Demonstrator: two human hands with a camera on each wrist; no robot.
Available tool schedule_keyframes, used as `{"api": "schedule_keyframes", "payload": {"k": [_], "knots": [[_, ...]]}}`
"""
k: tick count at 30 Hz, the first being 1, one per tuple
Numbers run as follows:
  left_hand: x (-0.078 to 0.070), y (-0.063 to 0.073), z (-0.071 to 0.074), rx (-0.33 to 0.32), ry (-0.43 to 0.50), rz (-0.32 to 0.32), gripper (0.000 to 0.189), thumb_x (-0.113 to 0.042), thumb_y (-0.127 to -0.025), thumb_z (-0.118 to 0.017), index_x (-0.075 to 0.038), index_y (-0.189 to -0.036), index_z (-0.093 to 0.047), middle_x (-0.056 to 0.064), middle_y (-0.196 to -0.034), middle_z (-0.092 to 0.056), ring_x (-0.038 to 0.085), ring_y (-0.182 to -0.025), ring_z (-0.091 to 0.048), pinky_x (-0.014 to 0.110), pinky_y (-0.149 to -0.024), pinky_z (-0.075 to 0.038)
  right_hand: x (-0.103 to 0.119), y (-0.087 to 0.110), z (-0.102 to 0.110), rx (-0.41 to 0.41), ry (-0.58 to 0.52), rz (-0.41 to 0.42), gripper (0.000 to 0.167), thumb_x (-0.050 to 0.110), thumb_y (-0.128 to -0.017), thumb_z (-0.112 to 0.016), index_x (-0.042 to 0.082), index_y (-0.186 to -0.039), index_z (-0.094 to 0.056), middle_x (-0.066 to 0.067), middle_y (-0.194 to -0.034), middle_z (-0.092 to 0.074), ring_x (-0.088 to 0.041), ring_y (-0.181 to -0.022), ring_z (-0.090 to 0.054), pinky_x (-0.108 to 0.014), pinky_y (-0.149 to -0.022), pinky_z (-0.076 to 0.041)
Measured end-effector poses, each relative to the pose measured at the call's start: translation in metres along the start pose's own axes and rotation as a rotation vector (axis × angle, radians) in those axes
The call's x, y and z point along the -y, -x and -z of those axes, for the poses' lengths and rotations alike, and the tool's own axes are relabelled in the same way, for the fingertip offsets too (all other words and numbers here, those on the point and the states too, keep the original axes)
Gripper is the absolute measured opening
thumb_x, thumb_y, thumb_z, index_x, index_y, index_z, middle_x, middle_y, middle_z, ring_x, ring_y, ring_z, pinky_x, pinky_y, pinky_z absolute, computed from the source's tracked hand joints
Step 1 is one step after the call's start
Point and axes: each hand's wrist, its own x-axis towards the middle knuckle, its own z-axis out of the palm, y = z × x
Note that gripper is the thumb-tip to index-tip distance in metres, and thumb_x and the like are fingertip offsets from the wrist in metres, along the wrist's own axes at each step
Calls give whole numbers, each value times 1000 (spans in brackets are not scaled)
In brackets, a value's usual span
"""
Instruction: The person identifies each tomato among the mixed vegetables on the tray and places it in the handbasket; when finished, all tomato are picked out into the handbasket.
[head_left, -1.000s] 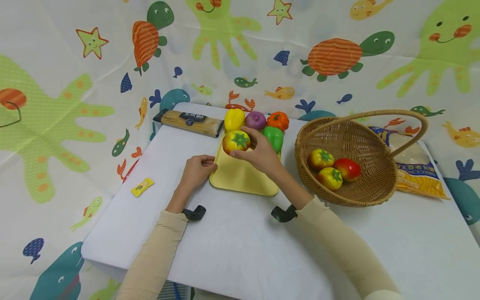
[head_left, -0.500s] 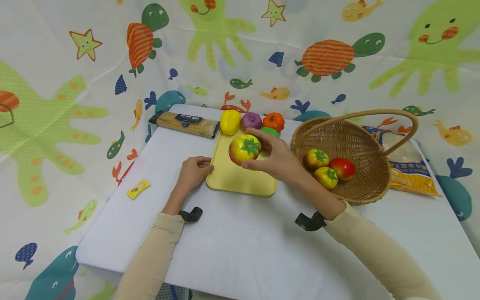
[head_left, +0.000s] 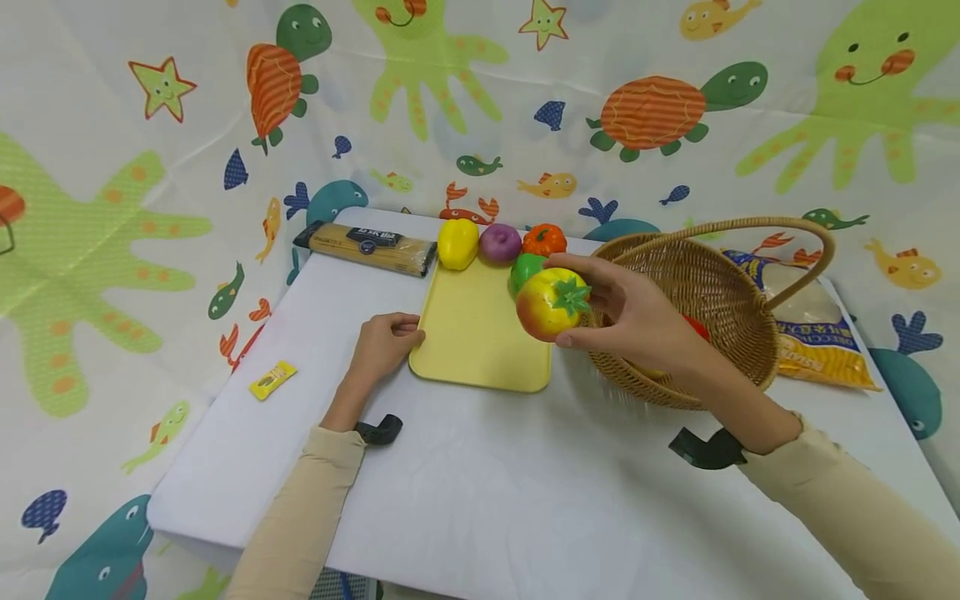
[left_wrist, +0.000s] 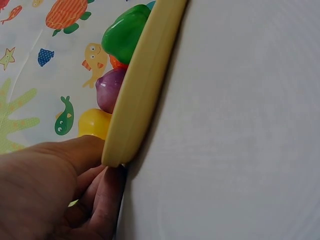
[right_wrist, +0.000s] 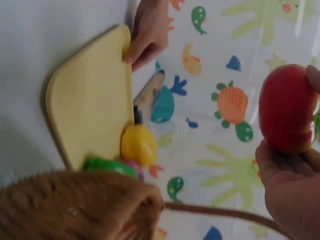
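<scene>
My right hand (head_left: pixel 637 321) holds a yellow-and-red toy tomato (head_left: pixel 542 310) with a green leafy top, raised between the tray and the basket. In the right wrist view the red underside of the tomato (right_wrist: pixel 285 107) faces the camera. With thumb and fingers my left hand (head_left: pixel 382 346) pinches the left rim of a yellow tray (head_left: pixel 480 354). At the tray's far end sit a yellow pepper (head_left: pixel 457 244), a purple onion (head_left: pixel 499 242), an orange pepper (head_left: pixel 545 240) and a partly hidden green pepper (head_left: pixel 522 273).
To the right stands a wicker basket (head_left: pixel 753 333); my right hand mostly hides the fruit inside. Behind it lies a pasta bag (head_left: pixel 821 346). A spaghetti pack (head_left: pixel 371 247) lies at the back left, and a small yellow packet (head_left: pixel 273 380) lies farther left.
My right hand has carried the toy tomato from above the tray rightward, to in front of the basket's left side. My left hand has stayed at the tray's rim.
</scene>
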Motion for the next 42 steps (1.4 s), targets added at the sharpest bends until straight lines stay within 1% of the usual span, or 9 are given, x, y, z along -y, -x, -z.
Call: {"api": "schedule_keyframes", "payload": {"k": [6, 10, 14, 20, 25, 28, 32, 37, 42], "knots": [[3, 0, 0, -18, -1, -29, 34, -20, -91, -70, -3, -121, -70, 9, -101, -71, 21, -91, -68, 36, -80, -55, -4, 14, 34, 72, 9, 66, 73, -7, -79, -78, 8, -145, -50, -9, -142, -48, -29, -122, -51, -30, -99, -46], [4, 0, 1, -21, 5, -25, 35, -20, -91, -70, -3, -121, -69, 9, -102, -71, 21, -91, -68, 36, -79, -55, -8, 22, 59, 136, 10, 91, 74, -15, -77, -75, 5, -144, -50, -15, -141, -48, -32, -120, -52, -32, -95, -49], [6, 0, 1, -20, 7, -19, 35, -21, -91, -70, -4, -121, -70, 9, -101, -71, 21, -91, -68, 36, -79, -55, -16, 29, 83, 191, -33, 104, 76, -22, -74, -70, -1, -144, -48, -21, -141, -47, -35, -117, -52, -34, -92, -52], [6, 0, 2, -18, 8, -26, 35, -22, -91, -70, -4, -121, -69, 9, -101, -71, 21, -92, -68, 36, -79, -55, -29, 37, 113, 188, -35, 117, 75, -25, -73, -65, -9, -143, -44, -28, -143, -43, -33, -119, -52, -31, -92, -51], [6, 1, 3, -21, 8, -28, 35, -21, -91, -70, -3, -121, -69, 9, -102, -71, 21, -92, -67, 36, -79, -55, -38, 41, 130, 96, 146, 54, 76, -18, -75, -70, 1, -145, -47, -16, -141, -51, -26, -114, -57, -26, -88, -52], [6, 1, 2, -22, 6, -25, 34, -21, -91, -70, -4, -121, -70, 8, -101, -71, 21, -92, -67, 36, -79, -55, -44, 42, 139, 41, 268, -18, 76, -9, -77, -75, 10, -146, -49, -7, -137, -55, -21, -111, -59, -21, -85, -52], [6, 0, 2, -23, 3, -22, 35, -22, -91, -70, -4, -121, -69, 8, -101, -71, 21, -91, -67, 35, -78, -55, -55, 39, 149, 14, 316, -68, 74, -4, -79, -77, 14, -146, -50, -5, -133, -56, -20, -110, -59, -20, -84, -52], [6, 0, 1, -22, 2, -21, 35, -22, -91, -70, -4, -121, -69, 9, -101, -71, 21, -91, -67, 35, -78, -55, -68, 32, 158, 22, 337, -107, 70, 0, -83, -78, 13, -145, -50, -5, -131, -57, -19, -107, -60, -20, -82, -52], [4, 0, -1, -14, 4, -19, 34, -22, -91, -70, -4, -121, -70, 9, -101, -71, 21, -91, -67, 36, -78, -55, -75, 26, 163, 11, 396, -241, 69, 14, -84, -80, 15, -146, -48, -4, -131, -56, -11, -110, -57, -19, -82, -51]]}}
